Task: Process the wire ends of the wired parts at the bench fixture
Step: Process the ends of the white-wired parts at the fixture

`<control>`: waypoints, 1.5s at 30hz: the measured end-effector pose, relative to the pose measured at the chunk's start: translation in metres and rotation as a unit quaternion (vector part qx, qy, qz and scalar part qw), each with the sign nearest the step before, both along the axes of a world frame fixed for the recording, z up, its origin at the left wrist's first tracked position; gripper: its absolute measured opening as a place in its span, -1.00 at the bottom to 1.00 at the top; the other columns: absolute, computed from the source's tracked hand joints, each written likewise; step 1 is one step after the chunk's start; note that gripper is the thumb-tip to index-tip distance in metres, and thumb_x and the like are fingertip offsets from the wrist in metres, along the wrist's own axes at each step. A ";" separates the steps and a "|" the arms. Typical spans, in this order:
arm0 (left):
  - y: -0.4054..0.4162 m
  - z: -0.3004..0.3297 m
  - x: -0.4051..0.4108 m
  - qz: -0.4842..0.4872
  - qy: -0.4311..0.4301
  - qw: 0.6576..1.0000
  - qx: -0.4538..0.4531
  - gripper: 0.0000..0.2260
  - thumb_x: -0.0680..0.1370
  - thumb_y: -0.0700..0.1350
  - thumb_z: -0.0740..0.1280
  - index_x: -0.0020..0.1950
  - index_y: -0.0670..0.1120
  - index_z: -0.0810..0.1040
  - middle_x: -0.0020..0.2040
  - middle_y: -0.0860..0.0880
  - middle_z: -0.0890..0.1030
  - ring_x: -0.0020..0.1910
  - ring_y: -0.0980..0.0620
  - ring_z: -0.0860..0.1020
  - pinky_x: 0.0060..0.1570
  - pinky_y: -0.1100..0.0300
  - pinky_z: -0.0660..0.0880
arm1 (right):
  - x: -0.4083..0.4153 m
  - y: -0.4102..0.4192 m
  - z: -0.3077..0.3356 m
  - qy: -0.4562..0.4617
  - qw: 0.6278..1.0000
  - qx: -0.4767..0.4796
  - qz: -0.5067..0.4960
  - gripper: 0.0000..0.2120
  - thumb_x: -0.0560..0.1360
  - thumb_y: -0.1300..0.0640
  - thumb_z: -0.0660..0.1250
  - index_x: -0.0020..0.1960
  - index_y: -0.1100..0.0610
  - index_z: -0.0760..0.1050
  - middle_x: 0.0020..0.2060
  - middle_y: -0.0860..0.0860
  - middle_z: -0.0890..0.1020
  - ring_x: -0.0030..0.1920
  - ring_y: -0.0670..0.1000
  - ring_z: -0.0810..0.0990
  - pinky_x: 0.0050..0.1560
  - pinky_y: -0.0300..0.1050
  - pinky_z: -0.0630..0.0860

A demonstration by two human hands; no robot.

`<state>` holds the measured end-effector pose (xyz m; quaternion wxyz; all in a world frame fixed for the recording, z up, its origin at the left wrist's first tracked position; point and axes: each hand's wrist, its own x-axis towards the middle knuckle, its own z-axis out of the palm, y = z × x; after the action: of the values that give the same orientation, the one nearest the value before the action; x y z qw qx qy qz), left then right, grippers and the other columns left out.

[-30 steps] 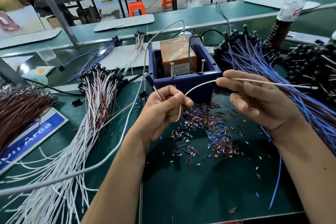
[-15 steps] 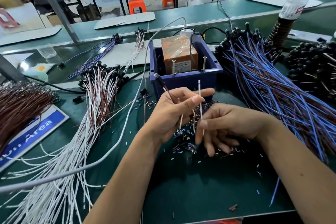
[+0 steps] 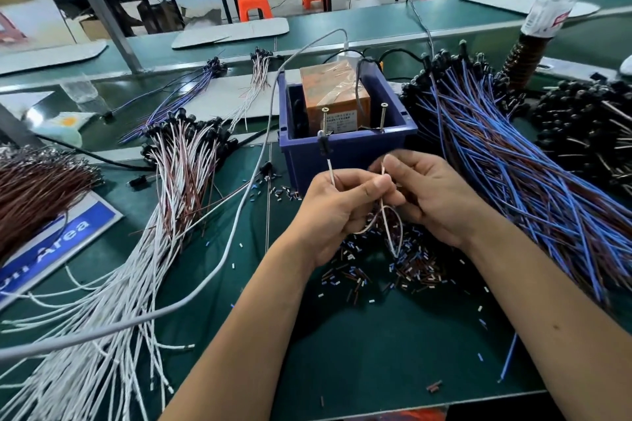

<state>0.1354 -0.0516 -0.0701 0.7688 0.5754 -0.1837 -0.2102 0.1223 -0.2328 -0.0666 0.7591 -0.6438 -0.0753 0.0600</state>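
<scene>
Head view, centre of frame: left hand (image 3: 337,205) fingers curled, thumb and forefinger pinching a white wired part (image 3: 384,215). The part's black head end (image 3: 322,143) sticks up above the fist, pointing toward the blue bin (image 3: 345,150); that stretch of wire runs approx. vertical, tilted slightly left. Right hand (image 3: 432,195) also curled, fingertips gripping the free wire end (image 3: 383,169), which points straight up just beside the left thumb. Both hands touch or nearly touch; cannot tell which. Below the hands the wire hangs in a loop, long axis approx. vertical, over a scatter of cut insulation bits (image 3: 393,267) on the green table (image 3: 376,352).

Bin sits upper centre, directly behind the hands; inside it an orange box (image 3: 333,92) with two upright screws (image 3: 382,116) at the front edge.

Left of frame: bundle of white/brown wired parts (image 3: 164,188), long axis running lower left to upper centre. Far left: brown wire bundle (image 3: 30,188). Right of frame: blue/brown wired parts (image 3: 513,181), black heads toward upper centre. Upper right: plastic bottle (image 3: 550,7), tilted.
</scene>
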 end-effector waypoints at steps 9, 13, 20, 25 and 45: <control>0.001 0.002 0.002 0.009 -0.026 0.998 -0.053 -0.84 0.62 -0.15 0.36 -0.10 -0.16 0.67 -0.28 -0.03 0.66 -0.52 0.21 0.26 -0.55 0.39 0.21 | 0.000 0.002 0.002 -0.086 0.989 0.020 -0.117 -0.83 0.54 0.05 0.42 -0.11 0.13 0.71 -0.34 0.09 0.58 -0.56 -0.10 0.35 -0.58 -0.31 0.24; 0.003 -0.001 0.002 0.020 -0.041 0.996 -0.080 -0.83 0.62 -0.18 0.37 -0.12 -0.11 0.71 -0.23 -0.09 0.67 -0.52 0.19 0.25 -0.55 0.38 0.21 | 0.001 0.000 0.003 -0.063 0.978 0.067 -0.185 -0.81 0.61 0.10 0.38 -0.14 0.14 0.64 -0.38 0.02 0.53 -0.58 -0.10 0.32 -0.58 -0.24 0.14; -0.001 -0.001 0.000 0.197 -0.121 0.972 -0.044 -0.91 0.58 -0.19 0.45 -0.09 -0.17 0.72 -0.24 -0.12 0.71 -0.52 0.19 0.41 -0.50 0.36 0.32 | -0.008 0.007 0.003 -0.102 0.989 -0.076 -0.081 -0.74 0.56 -0.06 0.40 -0.12 0.13 0.58 -0.38 0.02 0.59 -0.54 -0.06 0.41 -0.57 -0.31 0.27; -0.003 0.001 -0.003 0.210 -0.147 0.965 -0.060 -0.90 0.60 -0.25 0.43 -0.09 -0.25 0.68 -0.18 -0.22 0.71 -0.29 -0.11 0.66 -0.31 0.10 0.62 | -0.012 0.009 0.004 -0.142 0.983 -0.118 0.004 -0.82 0.56 0.16 0.46 -0.10 0.28 0.61 -0.34 0.07 0.66 -0.48 -0.03 0.44 -0.45 -0.26 0.38; 0.004 0.012 -0.002 0.496 -0.223 0.839 -0.010 -0.83 0.59 -0.24 0.45 -0.09 -0.12 0.48 -0.24 -0.11 0.71 -0.21 -0.04 0.73 -0.10 0.19 0.61 | -0.005 0.004 0.002 -0.105 0.990 0.020 -0.097 -0.80 0.57 0.23 0.24 -0.23 0.09 0.47 -0.34 0.16 0.57 -0.60 0.00 0.36 -0.56 -0.27 0.19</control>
<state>0.1331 -0.0481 -0.0578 0.7143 0.6131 -0.0426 0.3348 0.1177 -0.2287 -0.0644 0.7620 -0.6354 -0.0930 -0.0831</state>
